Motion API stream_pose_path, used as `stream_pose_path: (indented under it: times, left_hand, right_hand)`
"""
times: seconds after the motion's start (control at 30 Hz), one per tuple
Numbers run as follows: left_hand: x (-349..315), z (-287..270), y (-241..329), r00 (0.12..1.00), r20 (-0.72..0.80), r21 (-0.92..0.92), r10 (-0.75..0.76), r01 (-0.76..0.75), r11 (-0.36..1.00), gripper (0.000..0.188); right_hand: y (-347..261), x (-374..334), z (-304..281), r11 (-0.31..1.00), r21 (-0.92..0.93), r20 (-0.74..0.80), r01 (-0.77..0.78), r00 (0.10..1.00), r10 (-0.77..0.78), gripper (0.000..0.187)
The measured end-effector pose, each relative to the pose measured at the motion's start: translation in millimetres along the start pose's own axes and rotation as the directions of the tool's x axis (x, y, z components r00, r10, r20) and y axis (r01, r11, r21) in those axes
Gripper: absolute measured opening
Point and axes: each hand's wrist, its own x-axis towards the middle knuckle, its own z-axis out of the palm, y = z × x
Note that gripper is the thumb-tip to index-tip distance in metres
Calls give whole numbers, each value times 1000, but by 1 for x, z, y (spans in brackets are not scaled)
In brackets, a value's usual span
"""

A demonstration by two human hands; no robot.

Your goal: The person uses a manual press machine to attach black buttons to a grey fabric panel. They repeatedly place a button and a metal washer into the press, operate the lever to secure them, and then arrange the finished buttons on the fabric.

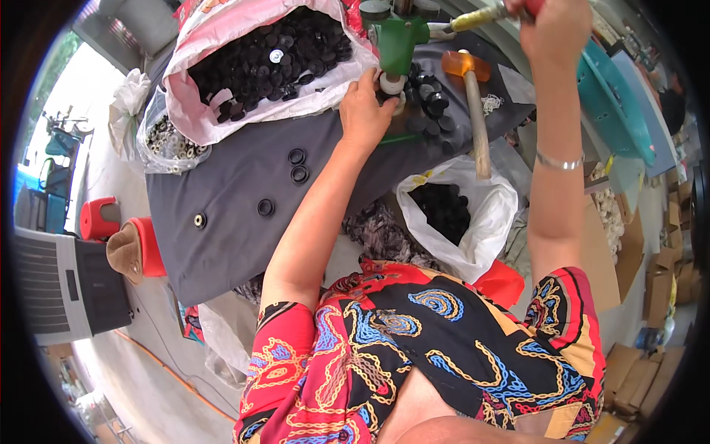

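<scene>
The left hand (366, 115), top centre of the frame, is half curled, thumb and fingertips parted around a pale round piece (392, 83) at the foot of the green hand press (399, 48); whether it pinches that piece or only steadies something there, I cannot tell. At the upper right the right hand (551, 33), partly cut off by the top edge, is closed around the end of the yellow-gripped lever (479, 18).

For a good stroke, I would have the part seated flat and centred under the ram, the left fingertips kept to its rim and clear before any force comes on, and the lever pulled smoothly rather than jerked.

A dark grey cloth (222, 237) covers the worktop. Across it, left to right, lie a clear bag of small rings (174, 144), a pale-centred ring (200, 220), a pink-lined sack (174, 81) of black discs, some black rings (299, 175), loose black discs (436, 105) just beside the press, and an orange-headed mallet (473, 65). Below the mallet's handle, right of centre, a white bag (492, 214) gapes over dark pieces.

In the room, a grey slatted case (44, 285) and a red stool (100, 218) stand at left; a teal panel (614, 103) and cardboard boxes (658, 296) fill the right.
</scene>
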Motion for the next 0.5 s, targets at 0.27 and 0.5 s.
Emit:
stream_pose_path:
  times: [0.27,0.5]
  left_hand:
    - [-26,-29,5,995,-33,-87,90,-93,992,55]
    - [-98,-159,-25,987,-58,254,147,-128,959,19]
  right_hand:
    - [29,-173,-27,921,-127,103,367,929,-356,21]
    - [1,-134,-23,970,-114,140,214,970,-197,23]
